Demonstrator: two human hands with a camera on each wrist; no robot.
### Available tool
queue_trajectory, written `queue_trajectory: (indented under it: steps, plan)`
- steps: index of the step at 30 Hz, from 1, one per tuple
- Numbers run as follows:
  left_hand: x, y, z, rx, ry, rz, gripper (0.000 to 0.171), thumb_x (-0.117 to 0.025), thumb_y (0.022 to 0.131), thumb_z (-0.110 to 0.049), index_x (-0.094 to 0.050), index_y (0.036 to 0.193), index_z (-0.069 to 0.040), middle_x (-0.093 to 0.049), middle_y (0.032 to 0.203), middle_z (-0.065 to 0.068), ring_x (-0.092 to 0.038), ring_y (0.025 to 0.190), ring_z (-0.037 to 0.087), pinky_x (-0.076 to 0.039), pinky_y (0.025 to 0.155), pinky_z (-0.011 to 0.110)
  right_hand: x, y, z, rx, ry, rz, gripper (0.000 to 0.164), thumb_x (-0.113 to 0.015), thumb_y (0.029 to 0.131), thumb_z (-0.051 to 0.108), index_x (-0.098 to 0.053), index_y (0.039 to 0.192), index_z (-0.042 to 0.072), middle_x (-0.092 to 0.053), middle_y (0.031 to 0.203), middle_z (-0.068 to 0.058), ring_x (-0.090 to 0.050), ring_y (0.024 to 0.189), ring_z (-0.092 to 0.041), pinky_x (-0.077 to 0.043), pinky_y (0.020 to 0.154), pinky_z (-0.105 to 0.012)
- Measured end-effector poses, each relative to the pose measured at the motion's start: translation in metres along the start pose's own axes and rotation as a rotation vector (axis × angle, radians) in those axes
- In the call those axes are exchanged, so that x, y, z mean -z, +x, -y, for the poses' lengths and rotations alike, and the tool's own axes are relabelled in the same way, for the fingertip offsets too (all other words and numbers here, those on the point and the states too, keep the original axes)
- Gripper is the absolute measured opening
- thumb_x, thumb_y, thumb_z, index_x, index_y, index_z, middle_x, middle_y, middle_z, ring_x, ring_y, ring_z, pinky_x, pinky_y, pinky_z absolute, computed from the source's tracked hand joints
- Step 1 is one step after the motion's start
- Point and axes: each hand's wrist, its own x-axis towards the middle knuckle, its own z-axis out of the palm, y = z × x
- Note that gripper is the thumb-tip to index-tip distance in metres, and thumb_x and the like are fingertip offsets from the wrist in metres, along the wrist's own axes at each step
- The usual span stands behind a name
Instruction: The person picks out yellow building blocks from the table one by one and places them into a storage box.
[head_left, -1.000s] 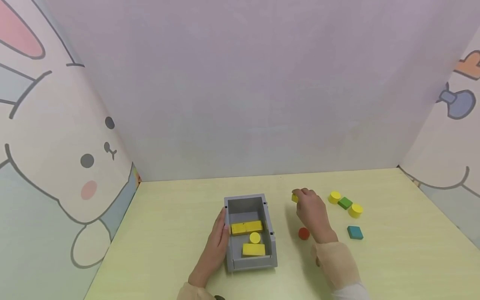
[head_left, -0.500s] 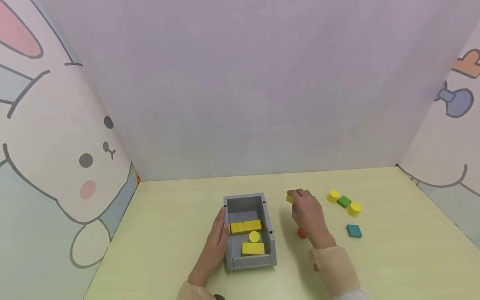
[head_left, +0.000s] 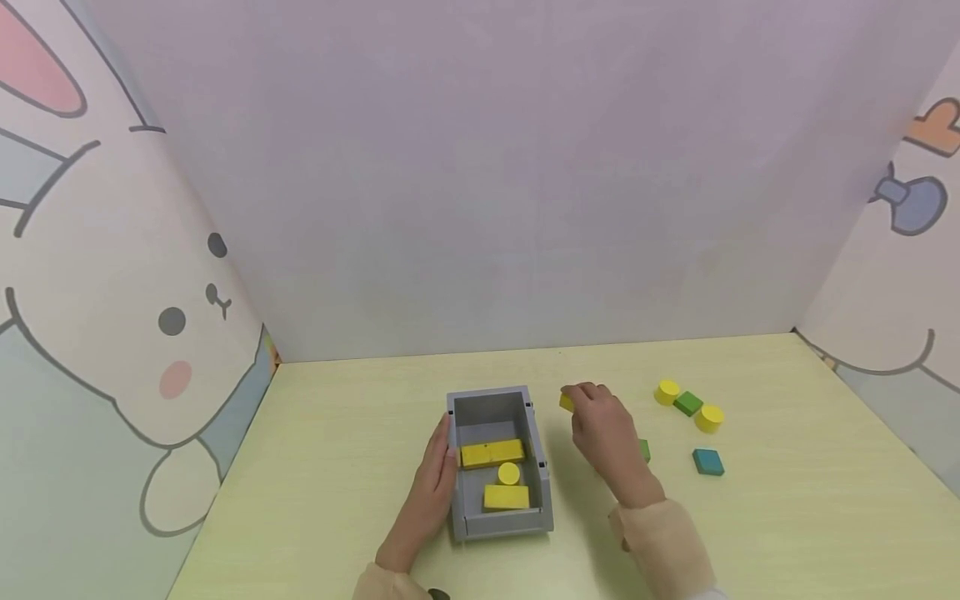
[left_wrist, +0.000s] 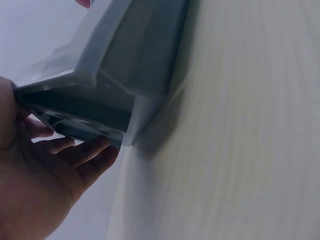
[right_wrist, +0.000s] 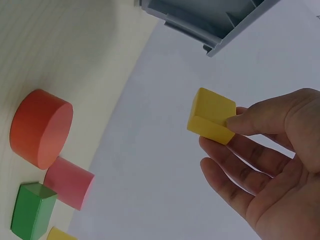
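Note:
My left hand (head_left: 433,479) lies along the left wall of a grey bin (head_left: 504,525), its fingers extended against the side. Slightly bent fingers (left_wrist: 90,152) touch the bin's outer side in the left wrist view. Within the bin are two long yellow blocks (head_left: 492,454) (head_left: 506,497), with a yellow cylinder (head_left: 508,474) between them. To the right of the bin, my right hand (head_left: 609,437) pinches a small yellow block (right_wrist: 212,115) between thumb and fingertips, raised above the table. The bin's corner (right_wrist: 200,22) shows beyond it in the right wrist view.
At the right stand yellow cylinders (head_left: 667,392) (head_left: 709,418) with a green block (head_left: 688,404) between them, and a teal block (head_left: 708,462) nearer. A red cylinder (right_wrist: 41,129), a pink cylinder (right_wrist: 69,183) and a green block (right_wrist: 33,211) appear near my right hand.
My right hand has moved left toward the bin, carrying the yellow block. The red cylinder is now covered by it in the head view, and a green block shows beside it. My left hand stays put.

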Motion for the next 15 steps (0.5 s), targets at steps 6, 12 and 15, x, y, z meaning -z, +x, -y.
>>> queue_trajectory:
  steps: [6,12,15]
  plan:
    - [-0.001,0.001,0.004,-0.015,-0.005,-0.004,0.048,-0.029,0.1,-0.01,-0.013,0.143,0.003,-0.016,0.15,0.025,-0.012,0.136,0.038,-0.016,0.11,0.059,0.0,0.0,0.006,0.024,-0.008,-0.037,0.03,-0.059,0.067,-0.015,-0.066,0.091,0.001,-0.068,0.084,-0.014,-0.061,0.072,-0.029,-0.055,0.048,-0.038]
    - [-0.008,0.006,0.031,-0.031,0.013,-0.008,0.049,-0.028,0.101,-0.016,-0.011,0.145,-0.004,-0.014,0.151,0.021,-0.011,0.137,0.034,-0.016,0.11,0.058,0.003,0.001,0.012,0.059,0.007,-0.05,0.028,-0.061,0.067,-0.015,-0.065,0.09,-0.001,-0.067,0.082,-0.014,-0.06,0.072,-0.029,-0.056,0.057,-0.039]
    - [-0.01,0.007,0.039,-0.033,0.019,-0.007,0.05,-0.028,0.102,-0.022,-0.01,0.146,-0.01,-0.014,0.153,0.017,-0.01,0.137,0.03,-0.017,0.111,0.056,0.005,0.001,0.016,0.066,0.01,-0.047,0.029,-0.061,0.066,-0.015,-0.066,0.091,0.0,-0.067,0.082,-0.014,-0.059,0.071,-0.029,-0.056,0.057,-0.039]
